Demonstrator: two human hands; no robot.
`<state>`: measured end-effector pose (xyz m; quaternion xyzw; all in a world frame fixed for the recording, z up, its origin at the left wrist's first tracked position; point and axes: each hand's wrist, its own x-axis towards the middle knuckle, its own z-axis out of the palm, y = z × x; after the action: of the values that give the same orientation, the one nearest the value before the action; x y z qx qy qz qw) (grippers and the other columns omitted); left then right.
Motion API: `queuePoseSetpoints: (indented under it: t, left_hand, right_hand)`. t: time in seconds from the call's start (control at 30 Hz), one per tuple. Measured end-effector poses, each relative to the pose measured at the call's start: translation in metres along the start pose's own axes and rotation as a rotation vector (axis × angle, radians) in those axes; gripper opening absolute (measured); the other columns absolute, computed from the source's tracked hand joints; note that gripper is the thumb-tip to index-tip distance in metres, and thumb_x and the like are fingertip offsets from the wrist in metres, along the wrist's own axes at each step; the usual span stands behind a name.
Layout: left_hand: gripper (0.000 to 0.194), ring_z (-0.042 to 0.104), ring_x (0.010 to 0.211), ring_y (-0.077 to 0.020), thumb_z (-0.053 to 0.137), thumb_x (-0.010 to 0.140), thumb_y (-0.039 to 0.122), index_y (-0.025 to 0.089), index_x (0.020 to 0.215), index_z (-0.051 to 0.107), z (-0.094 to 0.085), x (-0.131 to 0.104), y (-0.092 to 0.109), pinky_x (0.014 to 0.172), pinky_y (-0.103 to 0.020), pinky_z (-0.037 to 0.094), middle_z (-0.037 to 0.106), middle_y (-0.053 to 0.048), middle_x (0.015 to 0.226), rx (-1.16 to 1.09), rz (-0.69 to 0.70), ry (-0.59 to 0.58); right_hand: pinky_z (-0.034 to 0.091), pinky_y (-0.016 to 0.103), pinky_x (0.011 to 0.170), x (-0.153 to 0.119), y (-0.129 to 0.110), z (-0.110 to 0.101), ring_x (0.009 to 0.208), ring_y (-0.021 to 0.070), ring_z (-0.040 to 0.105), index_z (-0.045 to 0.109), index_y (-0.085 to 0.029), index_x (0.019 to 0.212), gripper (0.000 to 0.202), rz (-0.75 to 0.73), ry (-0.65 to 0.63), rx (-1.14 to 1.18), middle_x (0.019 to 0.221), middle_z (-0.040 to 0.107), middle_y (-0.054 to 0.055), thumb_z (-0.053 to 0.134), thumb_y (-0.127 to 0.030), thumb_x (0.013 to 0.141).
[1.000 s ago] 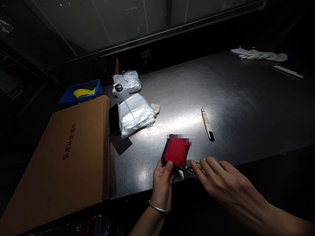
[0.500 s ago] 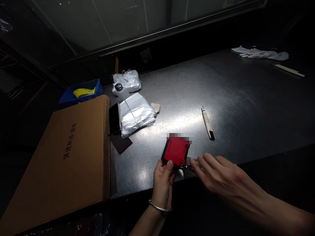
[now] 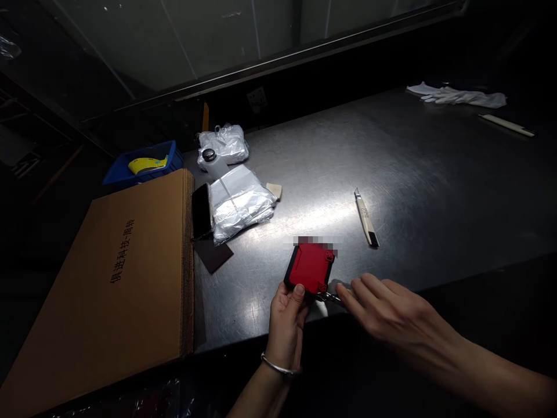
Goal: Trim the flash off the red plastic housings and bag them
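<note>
Above the near edge of the metal table, my left hand [image 3: 287, 313] grips a red box-shaped part [image 3: 311, 267] with black sides, its thumb pressed on the front face. The part is tilted, and its top is blurred over. My right hand [image 3: 385, 307] is closed around a small tool [image 3: 329, 297] with a shiny metal end. That end meets the lower right corner of the red part. Most of the tool is hidden by my fingers, so its exact kind does not show. A cream-handled craft knife [image 3: 366, 219] lies beyond my right hand.
Stacked cardboard sheets [image 3: 143, 261] stand at the left, beside a phone [image 3: 202, 212] and clear plastic bags [image 3: 243, 197]. Behind are a pump bottle [image 3: 215, 165] and a blue bin [image 3: 143, 162]. White gloves [image 3: 461, 96] and another cream-handled tool [image 3: 507, 125] lie far right.
The tool's metal end shows slightly more below the red part's corner. Otherwise both hands keep nearly the same place, with the whole view shifted a little.
</note>
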<state>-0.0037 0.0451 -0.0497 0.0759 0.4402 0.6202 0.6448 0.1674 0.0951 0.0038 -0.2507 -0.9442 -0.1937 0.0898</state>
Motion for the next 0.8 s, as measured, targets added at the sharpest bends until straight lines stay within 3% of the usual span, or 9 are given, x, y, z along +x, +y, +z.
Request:
queuePoseSetpoints:
  t: [0.23, 0.4, 0.57, 0.7, 0.8]
  left_hand:
    - [0.032, 0.071, 0.106, -0.0237, 0.078, 0.085, 0.030, 0.016, 0.113, 0.070, 0.000, 0.000, 0.001, 0.101, -0.037, 0.048, 0.077, -0.009, 0.113, 0.013, -0.004, -0.019]
    - [0.033, 0.070, 0.108, -0.0250, 0.078, 0.085, 0.031, 0.016, 0.113, 0.071, 0.000, -0.002, 0.003, 0.102, -0.039, 0.048, 0.078, -0.009, 0.110, 0.018, -0.006, -0.021]
    - [0.031, 0.070, 0.108, -0.0246, 0.079, 0.084, 0.031, 0.017, 0.110, 0.072, 0.000, -0.002, 0.003, 0.104, -0.038, 0.047, 0.078, -0.009, 0.111, 0.020, -0.009, -0.006]
    - [0.030, 0.070, 0.109, -0.0241, 0.079, 0.084, 0.031, 0.017, 0.110, 0.072, -0.001, 0.000, 0.001, 0.104, -0.037, 0.046, 0.077, -0.009, 0.111, 0.018, -0.005, 0.006]
    - [0.029, 0.068, 0.111, -0.0242, 0.077, 0.085, 0.031, 0.018, 0.111, 0.072, 0.001, -0.001, 0.000, 0.102, -0.036, 0.047, 0.076, -0.009, 0.114, 0.017, -0.007, 0.003]
  right_hand:
    - [0.023, 0.032, 0.056, -0.004, 0.000, 0.001, 0.055, 0.0158, 0.045, 0.065, -0.014, 0.090, 0.034, 0.088, 0.014, 0.105, 0.063, 0.054, 0.000, 0.037, 0.006, 0.088]
    - [0.027, 0.030, 0.058, -0.006, 0.005, -0.003, 0.060, 0.0153, 0.049, 0.067, -0.015, 0.096, 0.031, 0.170, 0.043, 0.212, 0.068, 0.057, 0.001, 0.036, -0.011, 0.101]
    - [0.027, 0.028, 0.055, -0.011, 0.011, -0.009, 0.059, 0.0145, 0.048, 0.071, -0.016, 0.099, 0.043, 0.209, 0.062, 0.224, 0.068, 0.056, 0.001, 0.029, -0.023, 0.107]
    - [0.026, 0.025, 0.049, -0.019, 0.034, -0.001, 0.059, 0.0149, 0.051, 0.072, -0.018, 0.103, 0.047, 0.281, 0.004, 0.181, 0.070, 0.057, 0.002, 0.027, -0.032, 0.108]
    - [0.027, 0.023, 0.046, -0.028, 0.068, 0.020, 0.061, 0.0162, 0.055, 0.072, -0.020, 0.110, 0.042, 0.456, -0.046, 0.134, 0.072, 0.060, 0.003, 0.036, -0.041, 0.105]
